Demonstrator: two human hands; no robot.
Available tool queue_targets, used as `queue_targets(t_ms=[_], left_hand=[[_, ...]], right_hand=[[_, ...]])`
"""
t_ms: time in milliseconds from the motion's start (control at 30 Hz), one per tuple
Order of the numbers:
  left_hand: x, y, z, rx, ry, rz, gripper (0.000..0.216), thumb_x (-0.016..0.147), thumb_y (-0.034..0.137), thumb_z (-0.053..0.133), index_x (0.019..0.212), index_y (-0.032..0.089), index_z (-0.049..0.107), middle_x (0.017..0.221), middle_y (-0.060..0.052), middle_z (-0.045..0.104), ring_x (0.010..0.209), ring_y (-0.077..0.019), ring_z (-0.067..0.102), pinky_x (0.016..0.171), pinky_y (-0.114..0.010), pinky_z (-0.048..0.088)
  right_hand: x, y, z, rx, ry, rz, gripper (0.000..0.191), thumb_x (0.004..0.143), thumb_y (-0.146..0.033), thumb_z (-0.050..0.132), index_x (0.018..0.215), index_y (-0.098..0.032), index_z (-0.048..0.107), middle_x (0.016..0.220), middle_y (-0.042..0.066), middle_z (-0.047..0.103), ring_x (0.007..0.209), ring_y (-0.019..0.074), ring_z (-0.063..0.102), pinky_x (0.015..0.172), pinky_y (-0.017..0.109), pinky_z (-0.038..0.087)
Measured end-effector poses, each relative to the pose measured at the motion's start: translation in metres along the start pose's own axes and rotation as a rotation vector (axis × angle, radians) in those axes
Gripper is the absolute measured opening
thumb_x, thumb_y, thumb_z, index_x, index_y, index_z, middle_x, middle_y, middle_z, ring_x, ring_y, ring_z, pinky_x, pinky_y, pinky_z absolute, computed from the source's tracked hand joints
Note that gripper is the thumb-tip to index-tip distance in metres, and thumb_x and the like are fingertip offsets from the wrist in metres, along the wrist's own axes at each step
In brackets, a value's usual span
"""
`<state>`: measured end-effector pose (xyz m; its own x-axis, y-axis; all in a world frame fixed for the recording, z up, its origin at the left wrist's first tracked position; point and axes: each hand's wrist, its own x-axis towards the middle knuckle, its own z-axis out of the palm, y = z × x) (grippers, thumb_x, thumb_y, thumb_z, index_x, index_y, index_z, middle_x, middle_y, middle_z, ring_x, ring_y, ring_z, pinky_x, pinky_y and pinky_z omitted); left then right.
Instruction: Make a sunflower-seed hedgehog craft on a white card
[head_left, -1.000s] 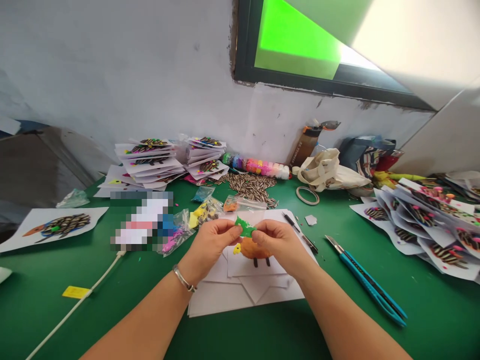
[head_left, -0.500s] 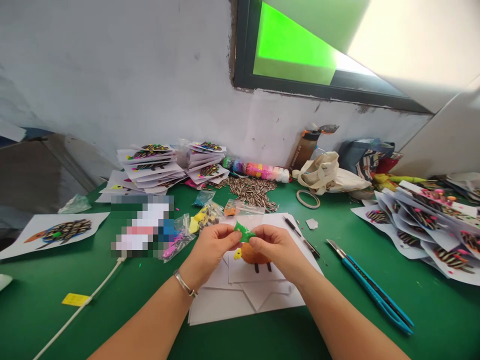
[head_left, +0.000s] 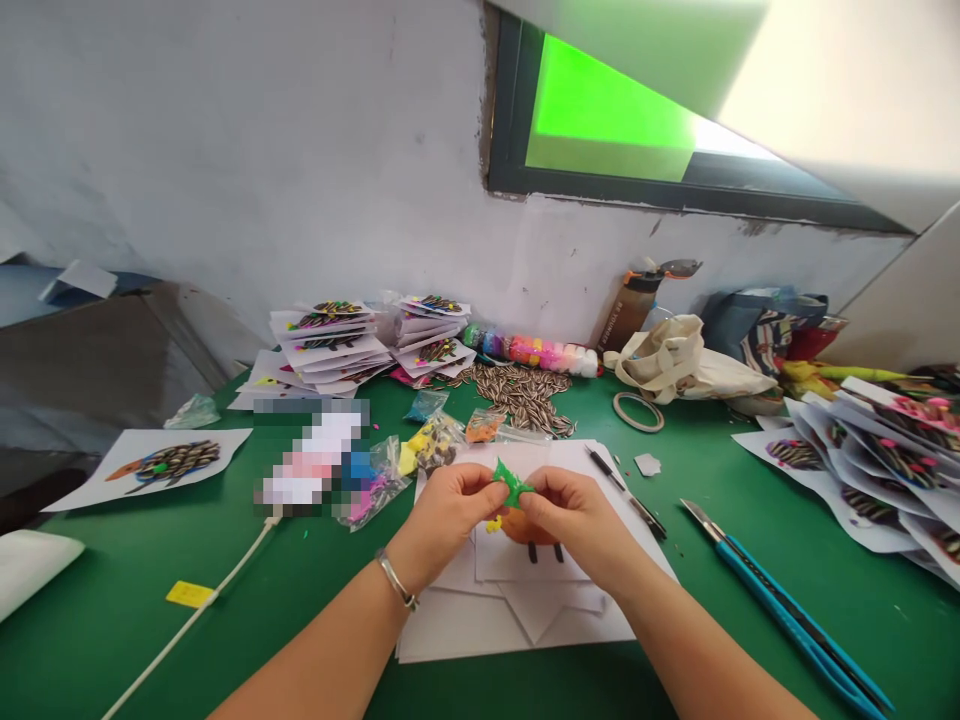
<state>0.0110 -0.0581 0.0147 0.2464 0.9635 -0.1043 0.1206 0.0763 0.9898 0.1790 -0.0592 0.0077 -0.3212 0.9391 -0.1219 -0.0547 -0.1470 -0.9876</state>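
Observation:
Both my hands pinch a small green packet [head_left: 511, 483] between thumbs and fingers, just above a stack of white sheets [head_left: 525, 610]. My left hand [head_left: 442, 520], with a silver bracelet on its wrist, grips the packet's left side. My right hand [head_left: 581, 520] grips its right side. Under the hands lies a paper with an orange and yellow figure [head_left: 525, 530], partly hidden. Small bags of coloured pieces [head_left: 431, 445] lie just beyond my left hand.
On the green table [head_left: 112, 650]: a blue utility knife [head_left: 787, 610] at right, a black pen [head_left: 626, 490], a tape ring [head_left: 638, 411], a heap of sunflower seeds [head_left: 525, 385], finished picture stacks [head_left: 330, 340] at back left and right [head_left: 877, 450], a white cable [head_left: 202, 610].
The camera view shifted a little, so everything sits slightly lower and to the right. Both hands keep pinching the green packet, which now looks more crumpled.

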Motion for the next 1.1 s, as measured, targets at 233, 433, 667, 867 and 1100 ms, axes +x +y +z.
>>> queue_targets(t_ms=[233,433,667,867,1100], left_hand=[[-0.005,0.015,-0.048,0.876,0.417,0.059,0.039,0.086,0.044,0.052,0.115,0.020,0.063,0.113,-0.009,0.069,0.101,-0.0260,0.061,0.086,-0.036,0.044],[-0.010,0.009,-0.079,1.290,0.178,-0.297,0.023,0.082,0.034,0.052,0.093,0.022,0.068,0.097,-0.010,0.071,0.090,-0.0300,0.064,0.067,-0.035,0.043],[-0.005,-0.006,-0.078,1.386,0.158,-0.230,0.021,0.080,0.019,0.053,0.098,0.020,0.063,0.099,-0.011,0.069,0.092,-0.0303,0.064,0.069,-0.035,0.043],[-0.005,-0.006,-0.079,1.379,0.171,-0.219,0.024,0.081,0.015,0.048,0.099,0.020,0.063,0.099,-0.013,0.070,0.089,-0.0311,0.065,0.069,-0.037,0.044],[-0.008,0.009,-0.081,1.325,0.244,-0.178,0.038,0.086,0.016,0.034,0.104,0.020,0.068,0.106,-0.012,0.071,0.094,-0.0310,0.066,0.071,-0.037,0.046]], right_hand=[[0.006,0.003,-0.011,-0.349,0.203,-0.070,0.019,0.078,-0.035,0.060,0.072,-0.017,0.063,0.069,-0.001,0.055,0.067,0.0137,0.047,0.063,0.027,0.035],[0.008,0.010,-0.011,-0.488,0.209,-0.104,0.016,0.080,-0.033,0.056,0.074,-0.019,0.063,0.070,-0.001,0.058,0.070,0.0155,0.050,0.065,0.027,0.037],[0.009,0.013,-0.012,-0.543,0.206,-0.111,0.015,0.081,-0.031,0.055,0.082,-0.020,0.066,0.081,0.001,0.064,0.077,0.0170,0.054,0.070,0.028,0.039],[0.008,0.012,-0.011,-0.536,0.184,-0.098,0.016,0.080,-0.030,0.055,0.081,-0.019,0.066,0.078,0.001,0.064,0.075,0.0168,0.055,0.070,0.028,0.040],[0.007,0.017,-0.010,-0.555,0.168,-0.045,0.026,0.078,-0.030,0.057,0.098,-0.020,0.069,0.069,-0.002,0.058,0.066,0.0151,0.052,0.064,0.027,0.040]])
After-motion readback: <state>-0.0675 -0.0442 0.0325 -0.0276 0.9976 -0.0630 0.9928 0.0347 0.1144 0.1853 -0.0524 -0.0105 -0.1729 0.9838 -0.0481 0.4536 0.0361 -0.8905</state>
